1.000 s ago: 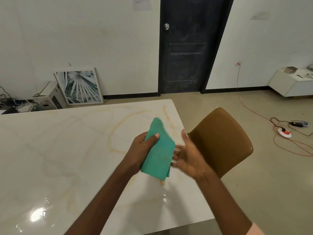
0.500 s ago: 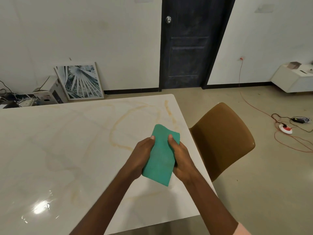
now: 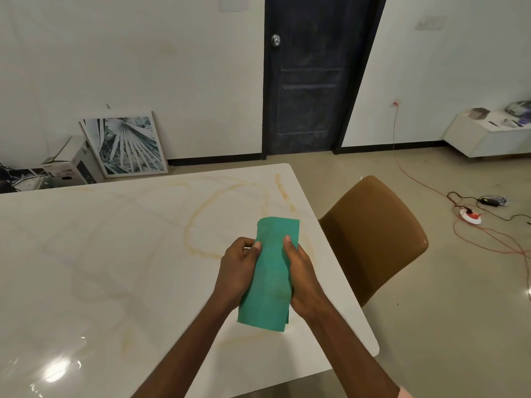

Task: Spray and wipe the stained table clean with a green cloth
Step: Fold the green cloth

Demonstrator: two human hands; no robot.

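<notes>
My left hand (image 3: 238,271) and right hand (image 3: 301,271) grip the folded green cloth (image 3: 270,277) above the counter (image 3: 115,254), wiping its stains (image 3: 198,222) comes next, I judge.

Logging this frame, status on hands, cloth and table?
Both hands, left hand and right hand, grip the folded green cloth above the table. Yellow stains unwiped. Nothing in the way; no spray bottle in view.

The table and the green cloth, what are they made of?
The table looks like polished marble or a marble-look slab: white, faint veins, and a bright glare near its front edge. Which one, the view cannot settle. The green cloth looks like thin, soft woven fabric, possibly microfibre: matte, finely textured, folded flat and bending between the left hand and right hand.
</notes>
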